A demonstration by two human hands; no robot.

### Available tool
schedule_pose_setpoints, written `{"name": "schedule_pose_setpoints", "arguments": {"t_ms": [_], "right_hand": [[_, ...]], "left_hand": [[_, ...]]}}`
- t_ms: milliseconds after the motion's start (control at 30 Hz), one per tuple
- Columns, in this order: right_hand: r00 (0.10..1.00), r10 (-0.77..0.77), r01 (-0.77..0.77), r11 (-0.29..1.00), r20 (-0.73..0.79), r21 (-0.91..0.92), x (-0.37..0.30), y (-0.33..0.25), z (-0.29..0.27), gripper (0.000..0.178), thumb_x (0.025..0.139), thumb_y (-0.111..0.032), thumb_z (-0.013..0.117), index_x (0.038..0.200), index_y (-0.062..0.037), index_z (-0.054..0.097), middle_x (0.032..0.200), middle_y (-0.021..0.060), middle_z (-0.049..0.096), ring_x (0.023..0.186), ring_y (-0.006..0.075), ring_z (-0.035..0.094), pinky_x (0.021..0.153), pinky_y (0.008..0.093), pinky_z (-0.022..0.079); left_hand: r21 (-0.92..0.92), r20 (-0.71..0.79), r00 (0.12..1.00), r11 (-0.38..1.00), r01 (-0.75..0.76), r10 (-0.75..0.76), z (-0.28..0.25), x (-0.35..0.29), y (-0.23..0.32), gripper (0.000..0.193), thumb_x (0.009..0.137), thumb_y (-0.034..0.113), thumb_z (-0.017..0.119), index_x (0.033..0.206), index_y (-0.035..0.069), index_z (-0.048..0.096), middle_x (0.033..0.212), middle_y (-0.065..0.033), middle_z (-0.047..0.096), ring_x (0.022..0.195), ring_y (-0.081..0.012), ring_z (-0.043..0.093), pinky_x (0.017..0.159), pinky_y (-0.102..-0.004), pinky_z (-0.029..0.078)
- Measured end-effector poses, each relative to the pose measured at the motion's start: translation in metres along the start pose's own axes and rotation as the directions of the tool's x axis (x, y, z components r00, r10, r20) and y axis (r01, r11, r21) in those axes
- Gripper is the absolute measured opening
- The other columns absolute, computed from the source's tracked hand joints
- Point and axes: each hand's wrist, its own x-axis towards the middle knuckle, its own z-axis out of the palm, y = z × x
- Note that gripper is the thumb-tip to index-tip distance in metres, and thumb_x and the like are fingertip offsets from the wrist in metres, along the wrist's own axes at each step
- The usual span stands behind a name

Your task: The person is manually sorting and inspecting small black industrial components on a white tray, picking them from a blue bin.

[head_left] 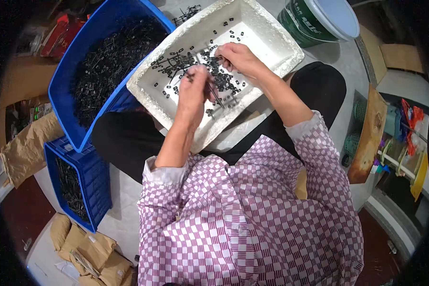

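A white foam box [276, 29] sits across my lap, with many small black plastic pieces [223, 81] scattered over its bottom. Thin branching black plastic sprues [170, 66] lie at its left side. Over the box's near half, my left hand [193, 90] is closed around a black plastic sprue [215, 97], whose thin stem sticks out toward the lower right. My right hand [239, 58] is beside it, above the heap of small pieces. Its fingers are pinched together, and whatever they grip is too small or hidden to make out.
To the left stands a large blue tub [57, 88] full of black sprues [114, 57]. Below it is a smaller blue crate [97, 190] holding similar parts. A green and white bucket [302, 21] stands at the far right. Brown paper bags [93, 248] lie lower left; a wooden board [369, 136] stands right.
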Motion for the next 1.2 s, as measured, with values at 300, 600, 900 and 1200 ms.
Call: {"name": "schedule_pose_setpoints", "arguments": {"t_ms": [300,600,900,1200], "right_hand": [[0.927,-0.058,-0.057,0.955,0.370,0.292,-0.039,-0.030,0.023,0.021,0.088,-0.023,0.053,0.093,-0.0022,0.055,0.073,0.0006,0.056,0.062,0.0073,0.052,0.057,0.0190,0.042],[0.985,-0.048,0.003,0.967,0.168,0.255,-0.025,0.017,0.034,0.017,0.085,-0.017,0.053,0.080,-0.0011,0.057,0.067,0.0021,0.056,0.056,0.0095,0.050,0.053,0.0219,0.042],[0.963,0.256,-0.256,0.751,0.090,0.608,-0.020,-0.012,0.025,0.015,0.086,-0.017,0.052,0.085,-0.0025,0.056,0.069,0.0019,0.054,0.056,0.0102,0.048,0.050,0.0229,0.039],[0.931,-0.040,-0.105,0.922,0.362,0.373,-0.039,-0.015,0.032,0.013,0.087,-0.016,0.053,0.089,-0.0031,0.055,0.071,0.0000,0.055,0.060,0.0058,0.050,0.051,0.0192,0.040]], "left_hand": [[-0.028,-0.139,0.974,0.982,-0.185,0.179,-0.013,0.012,0.003,0.029,0.089,0.036,0.051,0.076,0.011,0.047,0.065,0.0015,0.050,0.051,-0.0063,0.047,0.044,-0.0201,0.037],[0.342,-0.077,0.921,0.878,-0.334,0.381,-0.007,0.019,-0.015,0.025,0.091,0.024,0.050,0.074,0.007,0.043,0.062,0.0022,0.046,0.051,-0.0037,0.042,0.045,-0.0200,0.037],[0.176,-0.097,0.892,0.890,-0.420,0.441,0.004,0.007,-0.006,0.024,0.092,0.024,0.048,0.075,0.007,0.043,0.061,0.0012,0.046,0.050,-0.0048,0.042,0.044,-0.0201,0.038],[0.086,-0.203,0.908,0.930,-0.357,0.367,-0.022,0.016,0.004,0.030,0.090,0.038,0.049,0.082,0.009,0.045,0.066,0.0006,0.048,0.054,-0.0078,0.046,0.050,-0.0229,0.038]]}}
